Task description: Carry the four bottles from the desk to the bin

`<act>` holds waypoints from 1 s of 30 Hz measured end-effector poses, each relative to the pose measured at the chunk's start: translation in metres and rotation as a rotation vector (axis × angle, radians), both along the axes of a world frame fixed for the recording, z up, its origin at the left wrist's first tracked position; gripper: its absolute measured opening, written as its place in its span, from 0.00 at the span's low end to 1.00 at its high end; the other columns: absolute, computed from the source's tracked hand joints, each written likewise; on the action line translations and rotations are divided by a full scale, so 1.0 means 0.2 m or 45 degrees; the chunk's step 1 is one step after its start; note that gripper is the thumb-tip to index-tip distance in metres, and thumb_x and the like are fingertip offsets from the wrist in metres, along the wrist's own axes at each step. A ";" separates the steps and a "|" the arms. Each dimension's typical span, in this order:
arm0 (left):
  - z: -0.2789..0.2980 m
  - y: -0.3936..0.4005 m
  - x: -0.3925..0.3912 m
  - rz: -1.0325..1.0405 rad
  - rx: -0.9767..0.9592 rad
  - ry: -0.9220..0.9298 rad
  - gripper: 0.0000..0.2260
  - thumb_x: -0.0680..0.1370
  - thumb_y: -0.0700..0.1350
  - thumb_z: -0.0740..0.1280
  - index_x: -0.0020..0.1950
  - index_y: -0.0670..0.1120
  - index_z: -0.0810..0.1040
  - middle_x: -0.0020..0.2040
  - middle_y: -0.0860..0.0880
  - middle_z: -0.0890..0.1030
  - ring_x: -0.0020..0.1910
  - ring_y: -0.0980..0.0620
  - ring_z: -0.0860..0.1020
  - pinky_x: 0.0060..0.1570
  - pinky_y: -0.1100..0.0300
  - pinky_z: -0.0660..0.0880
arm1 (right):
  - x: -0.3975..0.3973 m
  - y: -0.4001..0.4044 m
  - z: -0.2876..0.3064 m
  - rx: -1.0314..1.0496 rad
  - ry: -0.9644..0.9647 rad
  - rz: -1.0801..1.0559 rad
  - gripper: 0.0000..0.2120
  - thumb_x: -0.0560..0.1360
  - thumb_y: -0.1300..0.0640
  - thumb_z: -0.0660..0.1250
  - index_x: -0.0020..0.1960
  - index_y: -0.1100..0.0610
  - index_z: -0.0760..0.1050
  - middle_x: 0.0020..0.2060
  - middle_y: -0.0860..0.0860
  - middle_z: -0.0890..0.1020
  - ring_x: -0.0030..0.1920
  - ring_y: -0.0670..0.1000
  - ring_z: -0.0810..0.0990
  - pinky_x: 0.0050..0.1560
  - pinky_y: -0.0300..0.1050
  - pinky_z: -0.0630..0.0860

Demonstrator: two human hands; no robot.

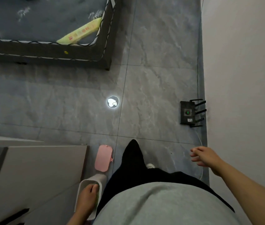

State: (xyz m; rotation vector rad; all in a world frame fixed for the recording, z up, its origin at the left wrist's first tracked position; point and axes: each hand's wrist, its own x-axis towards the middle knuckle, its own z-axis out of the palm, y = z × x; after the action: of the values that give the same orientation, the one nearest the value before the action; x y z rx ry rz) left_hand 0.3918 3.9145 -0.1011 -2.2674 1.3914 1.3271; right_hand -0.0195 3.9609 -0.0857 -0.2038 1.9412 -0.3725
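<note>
Head view, looking straight down at a grey marbled tile floor (pixel 152 82).

Left hand (pixel 88 194): low in frame, at the person's left side, reaching down into the open mouth of a pale grey bin (pixel 81 189) that stands on the floor beside the desk. Fingers curled downward inside the rim. Something greenish shows at the fingers' right edge; too little visible to tell whether it is a bottle, so cannot tell whether the grip is clamped on anything or empty.

Right hand (pixel 204 156): out to the right, above the floor near the wall (pixel 242 62), fingers loosely spread and slightly bent, holding nothing.

Desk (pixel 36 172): light grey top, lower left corner of frame, its right edge just beside the bin. No bottle can be made out on the part in view.

Other items: pink slipper (pixel 103 158) on the floor just beyond the bin, near the desk corner. Black router (pixel 188 113) with antennas against the wall, green light on. Round bright reflection (pixel 112 101) on the tile mid-frame. Bed (pixel 39 21) with dark patterned cover upper left; a yellow-green packet (pixel 81 31) lies on it near its corner.

Person: grey top, black trousers, one leg forward.
</note>
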 end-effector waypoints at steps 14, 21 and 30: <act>0.01 -1.40 -0.66 -0.149 -0.092 0.141 0.13 0.79 0.39 0.59 0.51 0.32 0.79 0.49 0.34 0.81 0.48 0.38 0.80 0.53 0.48 0.74 | -0.27 -0.34 0.04 0.154 0.027 -0.426 0.15 0.80 0.63 0.55 0.60 0.72 0.72 0.41 0.59 0.75 0.32 0.53 0.71 0.32 0.43 0.63; 0.00 -1.79 -1.09 -0.144 -0.071 0.131 0.15 0.80 0.38 0.59 0.33 0.45 0.72 0.40 0.42 0.77 0.41 0.45 0.75 0.43 0.56 0.69 | -0.74 -0.83 0.01 0.113 0.034 -0.490 0.15 0.80 0.63 0.55 0.61 0.70 0.72 0.40 0.58 0.75 0.36 0.55 0.73 0.36 0.43 0.67; -0.02 -2.16 -1.33 0.019 0.034 0.085 0.11 0.79 0.37 0.60 0.50 0.29 0.78 0.47 0.34 0.80 0.42 0.42 0.77 0.44 0.54 0.69 | -1.29 -1.72 0.07 -0.076 0.043 -0.397 0.16 0.80 0.61 0.55 0.62 0.69 0.72 0.56 0.68 0.77 0.50 0.60 0.77 0.41 0.45 0.71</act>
State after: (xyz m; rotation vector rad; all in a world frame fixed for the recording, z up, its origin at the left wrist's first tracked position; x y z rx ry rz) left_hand 0.1253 3.4818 -0.1055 -2.2404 1.3711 1.4300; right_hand -0.2769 3.6166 -0.0716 0.0564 1.9994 -0.6355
